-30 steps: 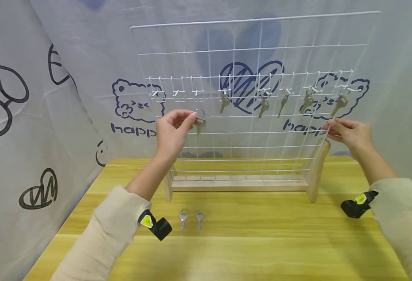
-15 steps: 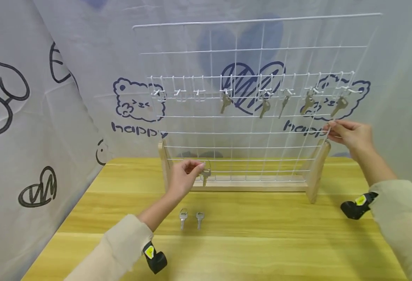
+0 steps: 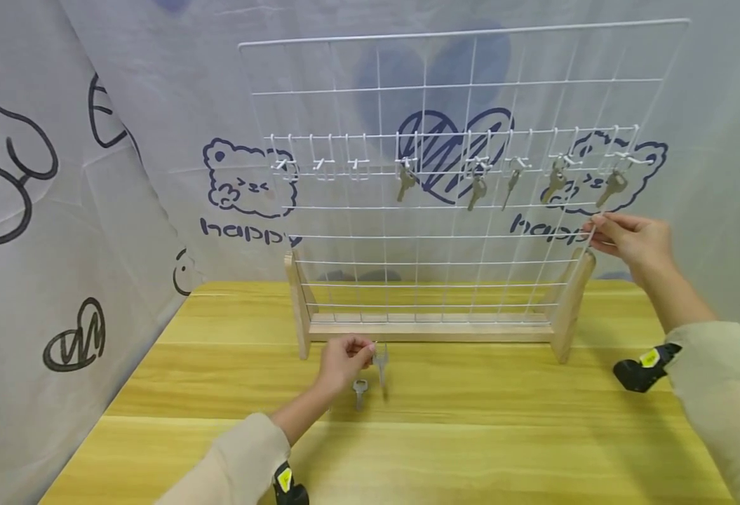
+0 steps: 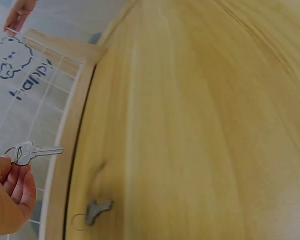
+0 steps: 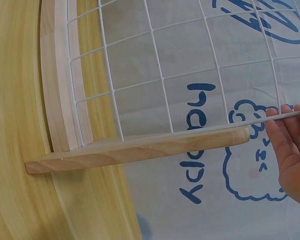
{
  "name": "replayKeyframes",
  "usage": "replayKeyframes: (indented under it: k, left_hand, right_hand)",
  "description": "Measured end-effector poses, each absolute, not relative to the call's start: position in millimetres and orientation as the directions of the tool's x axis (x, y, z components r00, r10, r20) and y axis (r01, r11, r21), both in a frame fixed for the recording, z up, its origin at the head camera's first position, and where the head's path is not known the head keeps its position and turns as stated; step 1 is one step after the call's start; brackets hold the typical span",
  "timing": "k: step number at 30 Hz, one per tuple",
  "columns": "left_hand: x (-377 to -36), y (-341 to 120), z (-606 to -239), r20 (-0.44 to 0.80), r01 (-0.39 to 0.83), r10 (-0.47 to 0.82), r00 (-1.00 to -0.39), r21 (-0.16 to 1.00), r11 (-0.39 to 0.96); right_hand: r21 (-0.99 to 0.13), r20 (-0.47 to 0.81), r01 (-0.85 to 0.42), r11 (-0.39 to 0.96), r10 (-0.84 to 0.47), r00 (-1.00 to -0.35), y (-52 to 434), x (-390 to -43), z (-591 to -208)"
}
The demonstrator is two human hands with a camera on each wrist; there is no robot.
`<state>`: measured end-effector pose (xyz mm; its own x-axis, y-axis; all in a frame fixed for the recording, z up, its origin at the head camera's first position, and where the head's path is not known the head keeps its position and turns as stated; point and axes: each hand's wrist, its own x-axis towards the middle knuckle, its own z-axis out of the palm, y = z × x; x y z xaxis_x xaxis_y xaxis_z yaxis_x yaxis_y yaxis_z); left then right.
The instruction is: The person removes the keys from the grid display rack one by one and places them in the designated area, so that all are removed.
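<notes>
My left hand (image 3: 346,361) pinches the ring of a silver key (image 4: 25,154), and the key (image 3: 381,360) dangles beyond the fingertips, close over the table in front of the rack. Just below it lies a second key (image 3: 360,393) flat on the wood; the left wrist view shows this key (image 4: 97,211) with a thin ring. A third key is almost wholly hidden behind the left wrist. My right hand (image 3: 635,242) grips the right side wire of the white grid rack (image 3: 464,30) between thumb and fingers, above the wooden foot (image 5: 140,152).
Several keys, one of them this key (image 3: 477,191), hang from white hooks across the rack's middle and right. Toward the left, three hooks (image 3: 322,167) carry no key. A printed cloth (image 3: 123,210) hangs behind the yellow wooden table (image 3: 471,421).
The left hand has come down from near the left hooks to low in front of the rack, carrying the key and ring. My right hand has kept its grip on the side wire.
</notes>
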<state>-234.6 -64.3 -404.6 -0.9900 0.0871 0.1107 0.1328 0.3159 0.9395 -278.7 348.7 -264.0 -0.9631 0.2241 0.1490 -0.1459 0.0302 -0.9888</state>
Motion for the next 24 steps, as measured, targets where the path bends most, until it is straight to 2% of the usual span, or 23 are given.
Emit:
replayKeyframes:
  k: [4, 24]
  left_hand:
    - [-233.4, -62.6, -413.6, 0.120, 0.148, 0.105, -0.987, 0.934, 0.325]
    - [-233.0, -51.3, -436.1, 0.094, 0.145, 0.128, -0.987, 0.867, 0.476]
  right_hand:
    - [-0.989, 0.146, -0.137, 0.056, 0.227, -0.963, 349.6, -279.6, -263.9]
    - [-0.988, 0.144, -0.154, -0.028, 0.216, -0.966, 349.2, -279.7, -263.8]
